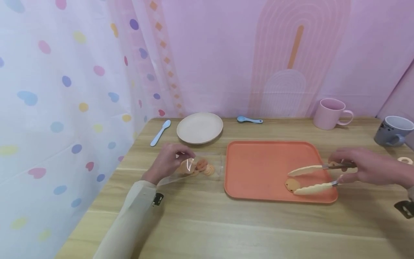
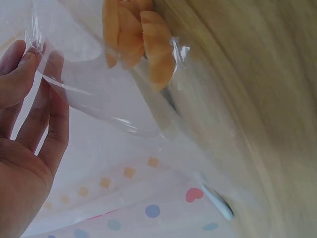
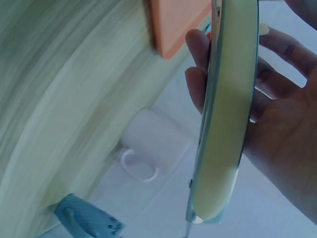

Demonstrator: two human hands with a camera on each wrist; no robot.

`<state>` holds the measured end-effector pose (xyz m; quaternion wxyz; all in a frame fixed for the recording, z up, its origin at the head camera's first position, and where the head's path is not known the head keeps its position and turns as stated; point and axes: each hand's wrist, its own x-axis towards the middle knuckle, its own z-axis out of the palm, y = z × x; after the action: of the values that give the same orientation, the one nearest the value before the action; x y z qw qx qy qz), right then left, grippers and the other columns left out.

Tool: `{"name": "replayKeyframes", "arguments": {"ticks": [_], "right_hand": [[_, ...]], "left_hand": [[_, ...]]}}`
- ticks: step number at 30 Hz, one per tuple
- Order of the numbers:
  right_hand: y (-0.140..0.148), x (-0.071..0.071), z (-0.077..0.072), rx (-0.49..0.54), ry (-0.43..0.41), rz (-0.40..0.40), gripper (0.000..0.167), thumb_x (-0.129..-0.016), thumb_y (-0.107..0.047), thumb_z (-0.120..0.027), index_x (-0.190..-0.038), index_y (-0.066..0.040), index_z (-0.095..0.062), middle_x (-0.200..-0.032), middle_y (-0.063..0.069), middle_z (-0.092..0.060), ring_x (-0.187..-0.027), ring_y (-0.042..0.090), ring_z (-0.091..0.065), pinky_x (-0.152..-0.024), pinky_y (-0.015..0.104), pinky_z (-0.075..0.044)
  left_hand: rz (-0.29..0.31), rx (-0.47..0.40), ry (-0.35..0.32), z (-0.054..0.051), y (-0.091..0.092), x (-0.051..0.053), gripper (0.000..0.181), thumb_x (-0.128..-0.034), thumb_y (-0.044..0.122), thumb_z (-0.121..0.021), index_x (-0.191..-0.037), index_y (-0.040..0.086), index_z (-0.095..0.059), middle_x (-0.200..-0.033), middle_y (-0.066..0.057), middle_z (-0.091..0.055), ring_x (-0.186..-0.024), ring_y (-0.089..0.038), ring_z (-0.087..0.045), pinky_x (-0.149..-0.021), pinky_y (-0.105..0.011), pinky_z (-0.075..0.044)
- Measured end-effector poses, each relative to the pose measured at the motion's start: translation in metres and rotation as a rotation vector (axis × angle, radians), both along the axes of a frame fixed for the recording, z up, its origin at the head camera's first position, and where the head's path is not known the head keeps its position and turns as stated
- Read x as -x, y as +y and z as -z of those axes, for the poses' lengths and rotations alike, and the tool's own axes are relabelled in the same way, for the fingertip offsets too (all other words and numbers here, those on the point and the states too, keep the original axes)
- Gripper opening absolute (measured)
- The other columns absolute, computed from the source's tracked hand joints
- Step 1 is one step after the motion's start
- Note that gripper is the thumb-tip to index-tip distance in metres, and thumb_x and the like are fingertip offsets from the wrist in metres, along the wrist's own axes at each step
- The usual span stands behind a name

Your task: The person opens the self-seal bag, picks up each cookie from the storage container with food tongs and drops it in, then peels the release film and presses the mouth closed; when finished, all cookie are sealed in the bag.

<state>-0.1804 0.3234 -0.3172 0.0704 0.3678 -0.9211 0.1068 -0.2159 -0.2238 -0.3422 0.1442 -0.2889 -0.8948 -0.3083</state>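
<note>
My left hand [image 1: 168, 161] pinches the edge of a clear plastic bag [image 2: 99, 94] between thumb and fingers. Several cookies [image 1: 202, 164] lie inside the bag, left of the orange tray [image 1: 249, 172]. My right hand [image 1: 365, 165] holds tongs [image 3: 230, 99] with cream-coloured arms, spread apart over the right part of the tray. A round cookie [image 1: 292, 185] lies on the tray between the tong tips, close to the nearer one; whether the tips touch it I cannot tell.
Behind stand a cream plate [image 1: 199, 128], a light blue spoon [image 1: 160, 133] and a blue measuring spoon [image 1: 249, 119]. At the right are a pink mug [image 1: 329, 114], a grey-blue mug [image 1: 392, 131] and a ring-shaped item [image 1: 405, 160]. Curtains hang behind and left of the table.
</note>
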Motion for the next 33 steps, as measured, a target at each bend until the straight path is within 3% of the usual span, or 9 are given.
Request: {"name": "replayKeyframes", "arguments": {"ticks": [7,13,17,22,33], "right_hand": [[0.006,0.003,0.004,0.028,-0.033,-0.022,0.038,-0.068,-0.018,-0.091,-0.094,-0.024,-0.064,-0.088,-0.017,-0.065,-0.075,-0.013,-0.054,-0.058,0.018,-0.049],[-0.007,0.003,0.008,0.08,0.094,0.011,0.032,-0.07,-0.014,-0.089,-0.088,-0.023,-0.064,-0.076,-0.023,-0.056,-0.069,-0.013,-0.044,-0.054,0.016,-0.039],[-0.017,0.004,0.009,0.111,0.131,0.053,0.032,-0.071,-0.015,-0.088,-0.089,-0.022,-0.063,-0.072,-0.022,-0.046,-0.066,-0.01,-0.038,-0.054,0.016,-0.033],[-0.035,0.008,0.005,0.119,0.087,0.052,0.027,-0.076,-0.018,-0.086,-0.095,-0.019,-0.066,-0.077,-0.018,-0.052,-0.069,-0.008,-0.042,-0.056,0.017,-0.038],[-0.093,0.021,-0.002,0.217,0.037,-0.071,0.022,-0.082,-0.015,-0.081,-0.099,-0.014,-0.068,-0.079,-0.013,-0.055,-0.071,-0.001,-0.049,-0.06,0.02,-0.045]], "left_hand": [[0.013,-0.002,-0.003,-0.001,0.001,0.003,0.022,-0.0803,-0.016,-0.069,-0.084,0.004,-0.078,-0.086,-0.008,-0.079,-0.08,-0.022,-0.074,-0.074,-0.031,-0.064],[-0.003,0.012,0.002,-0.001,0.002,0.004,0.02,-0.0818,-0.013,-0.07,-0.085,0.005,-0.078,-0.086,-0.007,-0.079,-0.081,-0.021,-0.075,-0.074,-0.031,-0.064],[-0.005,0.013,-0.003,-0.001,0.003,0.005,0.018,-0.0823,-0.012,-0.071,-0.084,0.005,-0.078,-0.086,-0.007,-0.079,-0.081,-0.021,-0.075,-0.074,-0.031,-0.064],[0.012,-0.009,0.019,0.001,0.002,0.004,0.019,-0.0806,-0.014,-0.071,-0.084,0.003,-0.078,-0.084,-0.009,-0.079,-0.079,-0.023,-0.075,-0.072,-0.031,-0.064],[0.008,-0.015,0.0,0.002,0.002,0.001,0.018,-0.0815,-0.013,-0.071,-0.085,0.004,-0.078,-0.086,-0.009,-0.079,-0.08,-0.022,-0.075,-0.074,-0.03,-0.064]]}}
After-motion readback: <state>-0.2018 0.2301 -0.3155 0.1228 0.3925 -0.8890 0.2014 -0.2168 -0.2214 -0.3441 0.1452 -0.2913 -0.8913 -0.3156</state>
